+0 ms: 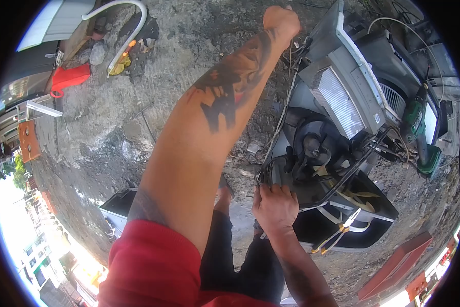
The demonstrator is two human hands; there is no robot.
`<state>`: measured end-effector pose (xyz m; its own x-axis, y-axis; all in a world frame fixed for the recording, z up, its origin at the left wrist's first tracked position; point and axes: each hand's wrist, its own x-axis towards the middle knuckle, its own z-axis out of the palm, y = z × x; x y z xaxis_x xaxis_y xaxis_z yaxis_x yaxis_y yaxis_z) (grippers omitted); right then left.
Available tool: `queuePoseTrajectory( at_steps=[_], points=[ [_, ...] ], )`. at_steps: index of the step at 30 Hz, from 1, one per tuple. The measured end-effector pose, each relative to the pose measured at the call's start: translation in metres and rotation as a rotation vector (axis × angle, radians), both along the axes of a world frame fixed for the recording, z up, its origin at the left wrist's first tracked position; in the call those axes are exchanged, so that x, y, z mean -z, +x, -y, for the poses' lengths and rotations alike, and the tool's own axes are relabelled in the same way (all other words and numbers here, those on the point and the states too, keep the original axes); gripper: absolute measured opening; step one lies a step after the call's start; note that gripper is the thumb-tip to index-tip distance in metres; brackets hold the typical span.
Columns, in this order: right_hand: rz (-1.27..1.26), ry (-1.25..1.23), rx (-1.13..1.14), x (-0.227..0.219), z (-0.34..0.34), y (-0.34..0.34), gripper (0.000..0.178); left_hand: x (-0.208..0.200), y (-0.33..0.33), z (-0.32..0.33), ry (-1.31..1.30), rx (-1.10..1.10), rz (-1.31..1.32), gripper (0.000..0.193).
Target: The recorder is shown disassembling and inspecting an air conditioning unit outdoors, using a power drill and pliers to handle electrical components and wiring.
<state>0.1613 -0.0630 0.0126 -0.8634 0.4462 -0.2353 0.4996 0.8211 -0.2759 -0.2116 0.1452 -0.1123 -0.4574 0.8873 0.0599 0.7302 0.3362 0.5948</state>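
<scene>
Toward the right edge of the ground (102, 123), the dismantled machine (337, 100) lies with its motor (312, 146) exposed. The right hand (276, 204) is closed at its near side, beside the cables (276, 136), and the left hand (282, 23) is clenched toward the ground's far edge; whether either grip encloses a cable cannot be told. A sharp tug on the cables could jolt the machine, dislodging the pliers (341, 228) or drill (417, 120).
</scene>
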Motion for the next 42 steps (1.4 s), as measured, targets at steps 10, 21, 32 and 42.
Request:
queuePoseTrajectory(
  at_steps=[10, 21, 32, 42],
  points=[
    [-0.025, -0.013, -0.023, -0.008, 0.006, -0.01, 0.019, -0.017, -0.006, -0.004, 0.413, -0.608, 0.49, 0.033],
    [0.031, 0.044, -0.018, -0.001, -0.001, -0.005, 0.018, -0.007, 0.038, 0.073, -0.46, -0.63, 0.426, 0.11],
    [-0.173, -0.005, 0.015, -0.009, 0.004, -0.007, 0.022, 0.0, 0.228, 0.389, -0.19, -1.18, 1.445, 0.042],
    [-0.162, 0.01, 0.005, -0.007, 0.007, -0.004, 0.021, -0.027, 0.247, 0.321, 0.593, -1.223, 2.109, 0.05]
  ],
)
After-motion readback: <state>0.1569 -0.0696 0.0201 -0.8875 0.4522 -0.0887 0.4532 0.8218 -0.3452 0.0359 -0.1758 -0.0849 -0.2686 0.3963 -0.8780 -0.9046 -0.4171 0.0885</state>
